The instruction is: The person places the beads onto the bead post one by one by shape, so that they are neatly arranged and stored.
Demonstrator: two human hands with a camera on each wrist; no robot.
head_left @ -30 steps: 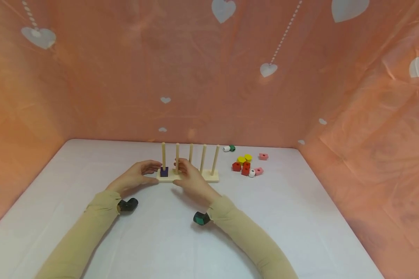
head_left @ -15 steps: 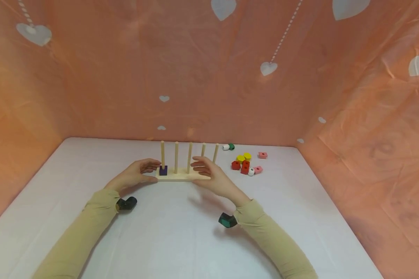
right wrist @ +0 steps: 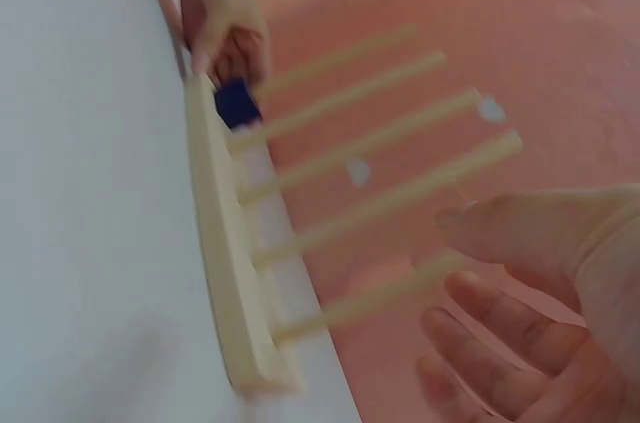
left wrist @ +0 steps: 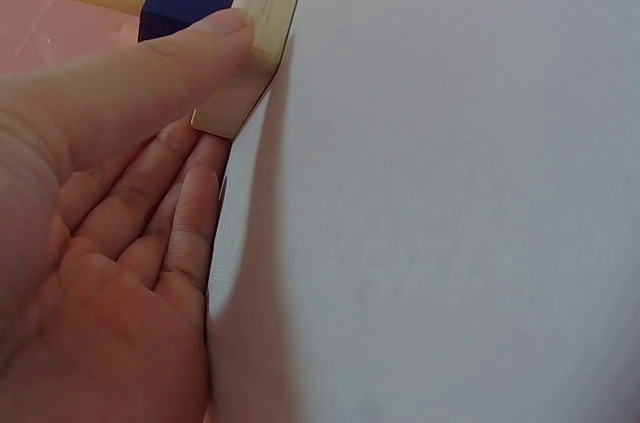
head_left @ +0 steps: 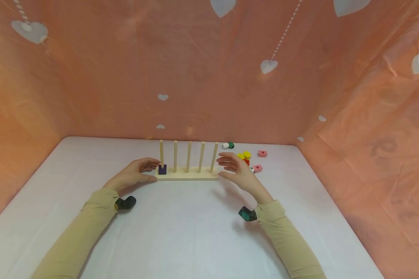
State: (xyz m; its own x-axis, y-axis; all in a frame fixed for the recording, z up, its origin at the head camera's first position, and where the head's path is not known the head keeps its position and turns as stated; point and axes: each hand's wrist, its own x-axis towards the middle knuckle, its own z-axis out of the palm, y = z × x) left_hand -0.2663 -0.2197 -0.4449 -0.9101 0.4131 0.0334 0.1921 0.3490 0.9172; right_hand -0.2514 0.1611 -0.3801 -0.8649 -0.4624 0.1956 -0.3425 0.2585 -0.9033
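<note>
A pale wooden peg stand (head_left: pixel 187 177), a long flat base with a row of five upright round pegs, rests on the white-covered worktop (head_left: pixel 181 236). A dark blue, square-sided block (head_left: pixel 162 169) is threaded on the stand's leftmost peg, down at the base; the other four pegs are bare.

The left hand (head_left: pixel 134 172) is at the stand's left end and lightly grips it: the thumb lies along the front edge of the base, close to the block, and the bent fingers reach round the end. The right hand (head_left: pixel 241 174) is just beside the stand's right end, thumb and loosely bent fingers well parted, with nothing in its hold; whether the thumb touches the base, I cannot tell.

Behind the stand's right end, a white bead (head_left: pixel 225 145) and a dark green bead (head_left: pixel 231 145) lie side by side. Farther right of the stand are two bright yellow pieces (head_left: pixel 247 154), a red block (head_left: pixel 246 162) partly hidden by the right hand, and a second white bead (head_left: pixel 252 169) next to a pink block with a hole (head_left: pixel 258 168). Another pink block (head_left: pixel 262 154) lies beyond these, farther right from the stand. An orange-pink sheet with white hearts (head_left: pixel 195 77) rises behind the stand.
</note>
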